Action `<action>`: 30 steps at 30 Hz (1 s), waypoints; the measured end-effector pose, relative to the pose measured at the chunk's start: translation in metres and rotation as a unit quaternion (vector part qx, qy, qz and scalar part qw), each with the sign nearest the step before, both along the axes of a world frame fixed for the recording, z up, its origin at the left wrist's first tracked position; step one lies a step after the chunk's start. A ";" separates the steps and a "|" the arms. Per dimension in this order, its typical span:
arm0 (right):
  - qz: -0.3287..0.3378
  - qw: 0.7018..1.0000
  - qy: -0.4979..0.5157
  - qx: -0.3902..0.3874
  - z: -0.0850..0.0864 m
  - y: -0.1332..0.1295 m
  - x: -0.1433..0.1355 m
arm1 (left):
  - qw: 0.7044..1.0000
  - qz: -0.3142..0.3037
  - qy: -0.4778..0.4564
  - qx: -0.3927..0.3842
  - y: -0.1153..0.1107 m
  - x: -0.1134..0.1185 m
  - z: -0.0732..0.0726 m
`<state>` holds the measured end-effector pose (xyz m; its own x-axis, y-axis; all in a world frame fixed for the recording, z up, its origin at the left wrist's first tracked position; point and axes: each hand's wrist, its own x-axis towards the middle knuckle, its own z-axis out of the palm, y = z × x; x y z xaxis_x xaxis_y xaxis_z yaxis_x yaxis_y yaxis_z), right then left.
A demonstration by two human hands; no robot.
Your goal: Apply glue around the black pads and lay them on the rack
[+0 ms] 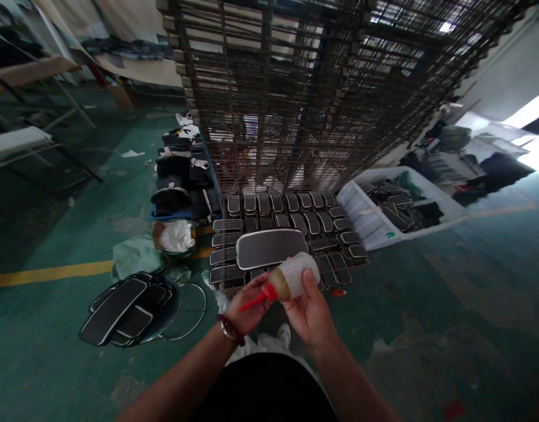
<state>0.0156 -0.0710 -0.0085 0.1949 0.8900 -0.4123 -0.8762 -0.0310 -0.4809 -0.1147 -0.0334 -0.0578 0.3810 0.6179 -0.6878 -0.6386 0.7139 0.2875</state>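
Observation:
A whitish squeeze bottle with a red nozzle [292, 278] lies tilted between my hands, its nozzle pointing down to the left and yellowish liquid near the neck. My right hand [308, 308] is wrapped round the bottle's body, thumb on top. At the red cap end, my left hand [248, 305] is closed round the nozzle side; its fingers are partly hidden under the bottle. Just beyond the hands, a dark panel with a pale edge [272, 249] rests on rows of smaller dark pieces [313, 223] laid out on a wire rack.
A tall stack of wire racks [269, 105] rises ahead. At the right stands a white crate [370, 225] of dark pieces. To the left are a round stand [203, 310] with dark panels [120, 310], an open sack [177, 236] and a blue crate [212, 170] with black bundles.

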 end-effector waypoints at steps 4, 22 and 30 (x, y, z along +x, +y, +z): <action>0.087 0.995 -0.013 -0.047 0.004 0.004 0.032 | 0.992 0.002 0.115 -0.045 0.020 -0.061 -0.022; 0.152 0.979 -0.124 -0.045 0.036 0.031 0.064 | 0.948 -0.235 0.128 0.173 0.122 -0.047 0.076; -0.129 0.951 -0.271 0.072 0.084 0.048 0.113 | 0.975 -0.208 0.068 0.024 0.098 -0.076 0.098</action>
